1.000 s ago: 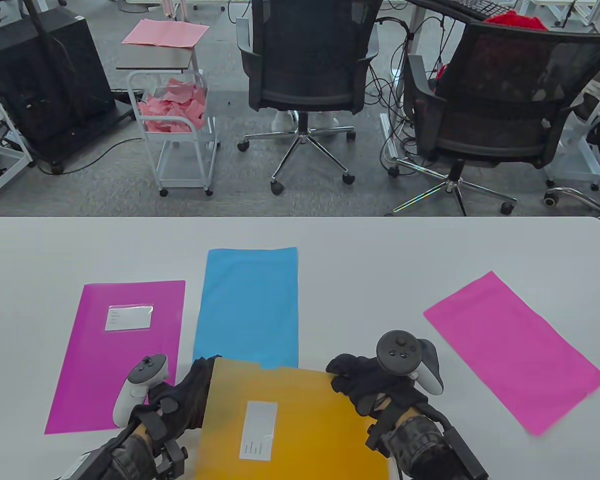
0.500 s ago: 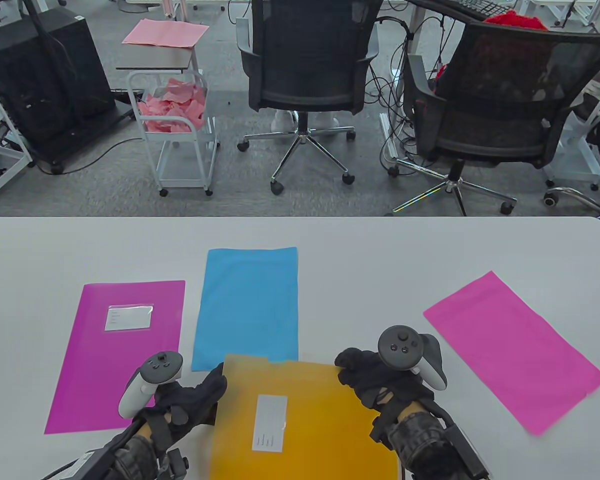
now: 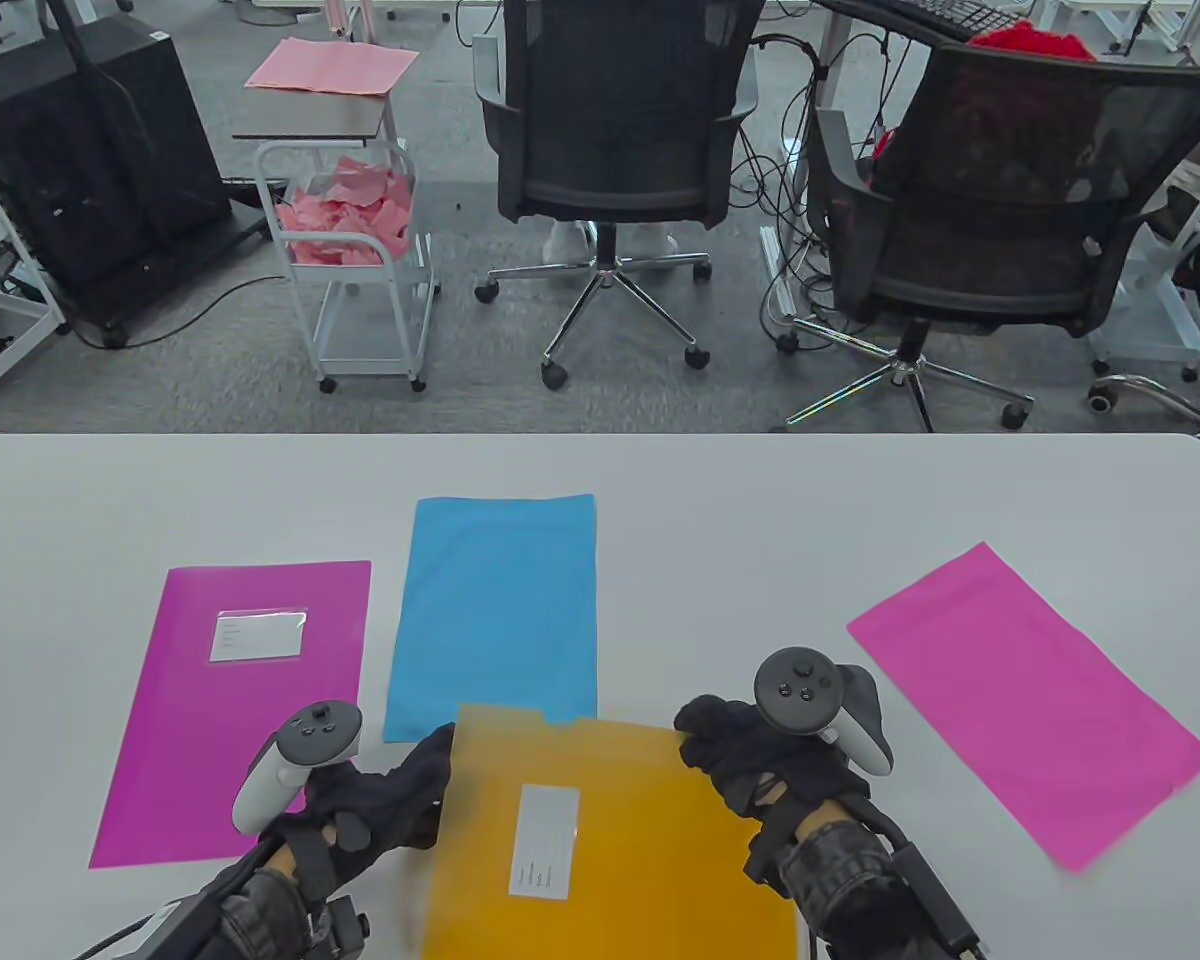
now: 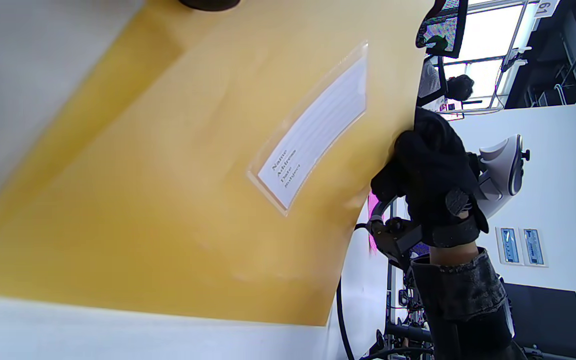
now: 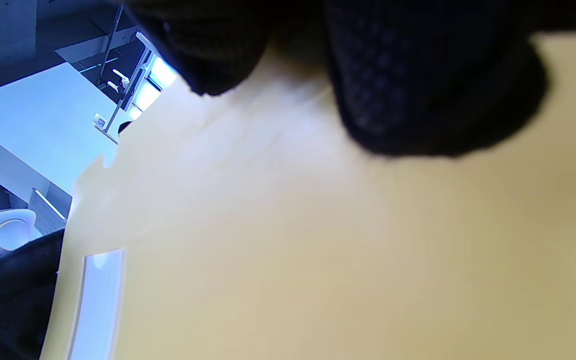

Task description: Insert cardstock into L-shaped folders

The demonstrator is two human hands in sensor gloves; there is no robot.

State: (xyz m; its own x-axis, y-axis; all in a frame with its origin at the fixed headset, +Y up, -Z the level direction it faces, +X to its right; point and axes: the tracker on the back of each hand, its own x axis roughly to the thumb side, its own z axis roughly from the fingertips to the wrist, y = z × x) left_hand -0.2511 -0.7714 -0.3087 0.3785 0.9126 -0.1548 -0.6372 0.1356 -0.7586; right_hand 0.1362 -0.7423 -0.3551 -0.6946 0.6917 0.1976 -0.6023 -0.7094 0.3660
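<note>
A yellow L-shaped folder [image 3: 640, 840] with a white label lies at the table's front middle. My left hand [image 3: 400, 790] touches its left edge near the far corner. My right hand [image 3: 730, 750] grips its far right corner; the gloved fingers [image 5: 433, 85] lie on the yellow surface [image 5: 318, 250]. The folder also fills the left wrist view [image 4: 168, 175], with my right hand [image 4: 433, 170] at its edge. A blue cardstock sheet [image 3: 495, 615] lies just beyond the folder. A magenta folder [image 3: 230, 700] with a label lies at the left. A pink cardstock sheet [image 3: 1025, 700] lies at the right.
The white table's far edge [image 3: 600, 436] runs across the middle of the table view. Beyond it stand two black office chairs [image 3: 620, 150], a white cart with pink paper scraps [image 3: 345, 220] and a small table with pink sheets [image 3: 330, 65].
The yellow folder has shifted to the right and toward me, uncovering the blue sheet's near edge. Both hands moved with it; the left hand now sits at the folder's left edge.
</note>
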